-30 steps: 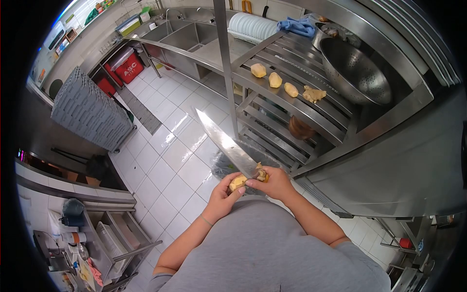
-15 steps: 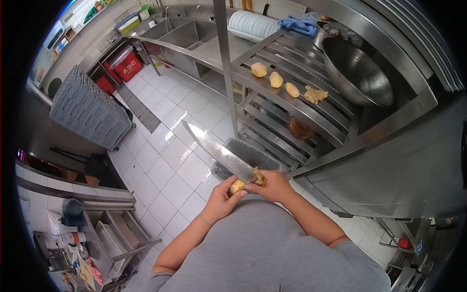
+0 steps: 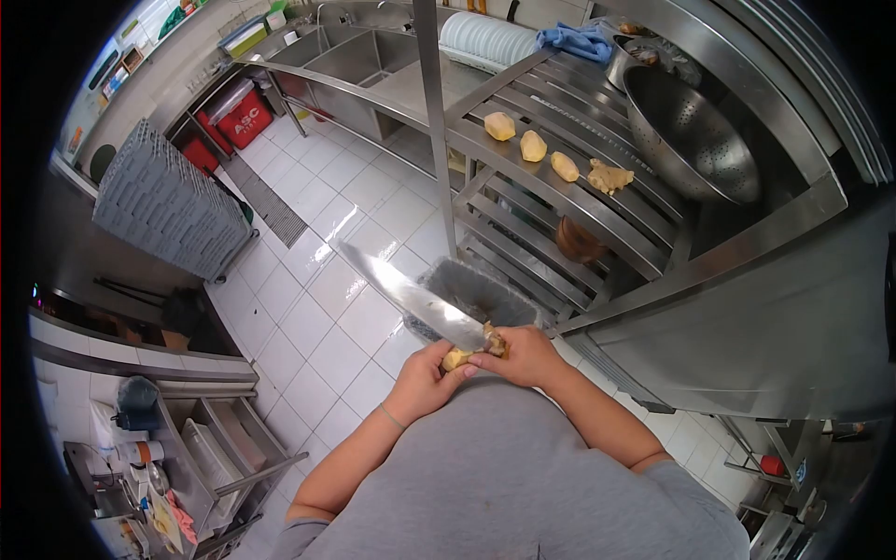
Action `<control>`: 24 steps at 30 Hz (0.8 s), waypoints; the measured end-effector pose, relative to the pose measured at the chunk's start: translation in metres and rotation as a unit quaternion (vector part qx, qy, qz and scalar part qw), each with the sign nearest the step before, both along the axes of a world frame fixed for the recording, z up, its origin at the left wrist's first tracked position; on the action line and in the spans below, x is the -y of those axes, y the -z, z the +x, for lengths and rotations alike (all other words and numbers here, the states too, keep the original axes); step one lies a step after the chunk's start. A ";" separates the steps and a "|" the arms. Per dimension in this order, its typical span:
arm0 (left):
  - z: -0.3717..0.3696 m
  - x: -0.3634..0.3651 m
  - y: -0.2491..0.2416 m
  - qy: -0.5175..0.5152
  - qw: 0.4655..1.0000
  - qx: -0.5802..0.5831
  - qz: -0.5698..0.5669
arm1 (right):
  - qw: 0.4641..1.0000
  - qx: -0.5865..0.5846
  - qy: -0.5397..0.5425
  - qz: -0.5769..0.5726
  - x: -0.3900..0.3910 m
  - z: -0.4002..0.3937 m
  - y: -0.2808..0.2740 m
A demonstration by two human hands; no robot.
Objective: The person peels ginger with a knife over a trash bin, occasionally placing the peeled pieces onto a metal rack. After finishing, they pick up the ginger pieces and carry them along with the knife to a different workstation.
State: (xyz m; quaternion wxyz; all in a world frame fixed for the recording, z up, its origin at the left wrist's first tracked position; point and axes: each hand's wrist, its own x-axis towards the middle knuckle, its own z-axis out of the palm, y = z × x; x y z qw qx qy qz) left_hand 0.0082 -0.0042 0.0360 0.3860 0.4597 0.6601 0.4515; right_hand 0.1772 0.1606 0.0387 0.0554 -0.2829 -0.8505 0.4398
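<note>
My left hand (image 3: 422,381) is closed on a partly peeled yellow root piece (image 3: 455,358), close to my body. A large knife (image 3: 411,297) points up and left, its wide blade over the bin. My right hand (image 3: 525,357) grips it at its near end; the handle is hidden by the fingers. Brown skin shows beside my right fingers, against the blade. On the slatted metal shelf (image 3: 597,201) lie three peeled yellow pieces (image 3: 533,146) and a knobbly piece of ginger (image 3: 609,176).
A lined bin (image 3: 481,289) stands on the floor below the knife. A metal colander (image 3: 691,135) and a blue cloth (image 3: 574,42) are on the shelf. Sinks (image 3: 359,61) are at the back, stacked grey crates (image 3: 173,205) at left, a drawer unit (image 3: 219,453) at lower left.
The knife blade has swung slightly left and its face catches more light. Both hands keep their hold in nearly the same place. The view has shifted slightly.
</note>
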 end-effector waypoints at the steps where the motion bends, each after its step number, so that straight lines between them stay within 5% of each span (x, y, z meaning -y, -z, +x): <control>1: 0.000 0.000 0.003 -0.003 1.000 0.007 -0.007 | 1.000 0.005 -0.010 0.002 0.000 0.000 0.001; 8: -0.003 0.000 0.009 0.002 1.000 -0.007 -0.013 | 1.000 -0.008 -0.014 -0.001 0.000 0.000 -0.007; 13: -0.008 -0.001 -0.007 0.072 0.988 0.007 -0.138 | 0.999 0.004 -0.054 0.002 0.000 0.002 0.002; 17: -0.006 -0.002 0.002 0.049 0.998 -0.019 -0.034 | 0.985 -0.128 0.011 -0.113 0.002 -0.002 0.018; 19: -0.001 -0.005 0.012 -0.003 0.925 0.358 0.125 | 0.960 -0.058 0.043 -0.269 -0.006 -0.003 0.013; 24: -0.010 -0.004 0.016 0.095 0.897 0.416 0.114 | 0.941 -0.048 0.010 -0.334 -0.012 -0.003 0.001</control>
